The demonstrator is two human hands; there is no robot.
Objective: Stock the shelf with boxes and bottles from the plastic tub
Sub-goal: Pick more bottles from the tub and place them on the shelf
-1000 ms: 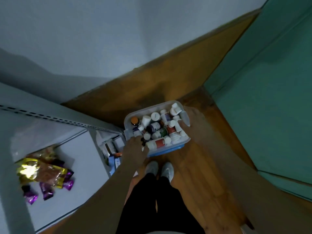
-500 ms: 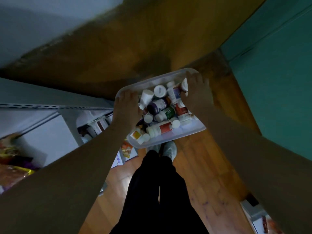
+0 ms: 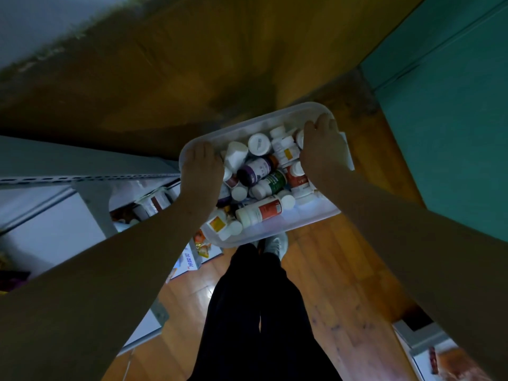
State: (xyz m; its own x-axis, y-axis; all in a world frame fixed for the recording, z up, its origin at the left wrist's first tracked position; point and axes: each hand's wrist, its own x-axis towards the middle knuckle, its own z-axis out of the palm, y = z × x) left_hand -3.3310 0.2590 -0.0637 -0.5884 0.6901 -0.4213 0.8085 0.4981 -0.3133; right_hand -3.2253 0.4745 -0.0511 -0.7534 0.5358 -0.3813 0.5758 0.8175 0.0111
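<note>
Tub [image 3: 277, 125] of clear plastic, held up over wooden floor [image 3: 330, 270], right of grey shelf [image 3: 82, 177]. Left hand [image 3: 202, 171] clasping tub's left rim; right hand [image 3: 323, 145] clasping its right rim. Inside tub: white-capped bottles, one red-labelled [image 3: 264, 210], one purple [image 3: 254, 170], one green [image 3: 270, 182]. Label print too blurred to read.
</note>
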